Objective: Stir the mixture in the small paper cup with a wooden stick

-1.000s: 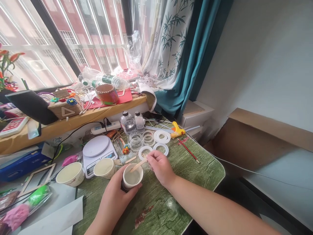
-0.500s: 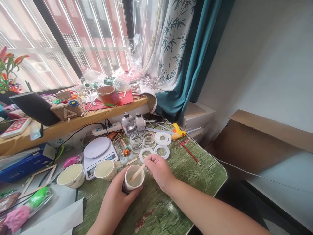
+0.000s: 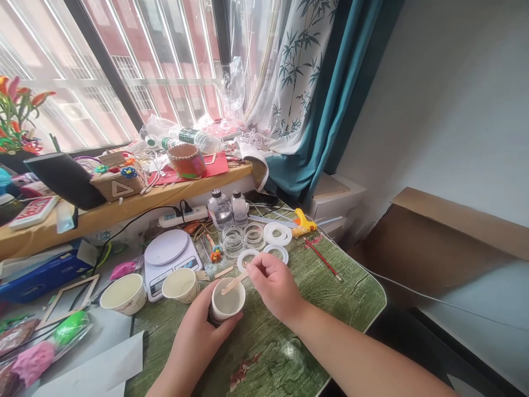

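My left hand (image 3: 202, 325) is wrapped round a white paper cup (image 3: 228, 313) holding a clear, pale liquid. Between the fingers of my right hand (image 3: 270, 284) is a wooden stick (image 3: 235, 282), its lower end over the cup's mouth. Two more paper cups (image 3: 124, 295) stand left of the held one, the nearer of them (image 3: 180, 285) beside a kitchen scale (image 3: 171, 264). Just beyond my right hand lie white silicone ring molds (image 3: 278, 234) and clear ring molds (image 3: 232, 241). A second flat wooden stick (image 3: 223, 272) rests on the table behind the held cup.
Two clear bottles (image 3: 221, 209) stand by a power strip (image 3: 183, 216). A yellow glue gun (image 3: 303, 223) and a red pencil (image 3: 323, 259) lie on the right of the green table (image 3: 351, 309). Papers (image 3: 95, 369) and bagged clay (image 3: 35, 361) lie at left; a cardboard box (image 3: 421, 248) is beyond the right edge.
My right hand has risen and shifted slightly right, lifting the stick's end from inside the cup to around its rim. The view has shifted slightly; my left hand still holds the cup.
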`<state>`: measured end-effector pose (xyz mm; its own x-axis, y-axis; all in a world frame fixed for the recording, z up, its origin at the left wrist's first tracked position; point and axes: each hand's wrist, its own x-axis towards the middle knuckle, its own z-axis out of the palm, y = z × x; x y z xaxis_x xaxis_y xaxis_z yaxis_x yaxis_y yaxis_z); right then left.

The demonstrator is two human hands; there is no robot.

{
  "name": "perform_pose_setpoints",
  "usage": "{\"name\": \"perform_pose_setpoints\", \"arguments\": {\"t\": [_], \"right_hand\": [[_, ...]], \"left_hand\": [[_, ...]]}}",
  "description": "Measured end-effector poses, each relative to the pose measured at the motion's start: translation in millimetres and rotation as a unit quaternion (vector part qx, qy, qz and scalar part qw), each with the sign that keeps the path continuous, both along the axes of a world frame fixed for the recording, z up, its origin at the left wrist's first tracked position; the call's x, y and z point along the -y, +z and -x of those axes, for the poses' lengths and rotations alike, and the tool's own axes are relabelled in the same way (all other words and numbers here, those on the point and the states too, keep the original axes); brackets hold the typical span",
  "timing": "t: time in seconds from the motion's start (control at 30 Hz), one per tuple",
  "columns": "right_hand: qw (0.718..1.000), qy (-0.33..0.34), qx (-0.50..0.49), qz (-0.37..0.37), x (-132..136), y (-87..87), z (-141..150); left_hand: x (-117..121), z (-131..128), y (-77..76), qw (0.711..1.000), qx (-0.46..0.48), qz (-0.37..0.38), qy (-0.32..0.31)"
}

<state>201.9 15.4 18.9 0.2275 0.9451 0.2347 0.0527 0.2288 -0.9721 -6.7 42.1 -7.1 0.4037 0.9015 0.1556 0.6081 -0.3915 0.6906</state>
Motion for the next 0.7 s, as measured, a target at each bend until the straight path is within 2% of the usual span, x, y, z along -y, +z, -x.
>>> {"name": "perform_pose_setpoints", "arguments": {"t": [0.07, 0.13, 0.2, 0.33, 0.47, 0.57, 0.7], "right_hand": [[0.996, 0.011, 0.084, -0.006, 4, -5.5, 0], [0.987, 0.055, 0.154, 0.012, 7, -6.4, -1], [0.975, 0.093, 0.202, 0.023, 9, -2.2, -2], [0.958, 0.096, 0.271, -0.006, 4, 10.6, -7], [0.947, 0.089, 0.308, -0.001, -4, 14.8, -8], [0.941, 0.113, 0.319, -0.013, -6, 14.2, -6], [0.943, 0.100, 0.318, -0.019, -4, 15.6, -4]], "left_hand": [[0, 1, -2.6, 1.000, 0.000, -0.005, -0.001], [1, 2, -4.6, 1.000, 0.003, -0.015, -0.004], [1, 1, -5.6, 0.999, 0.009, -0.030, -0.008], [0, 0, -5.3, 0.999, 0.013, -0.041, -0.010], [0, 2, -6.7, 0.999, 0.002, -0.038, -0.012], [-1, 4, -8.3, 0.999, -0.004, -0.032, -0.014], [1, 3, -6.7, 0.999, 0.000, -0.033, -0.015]]}}
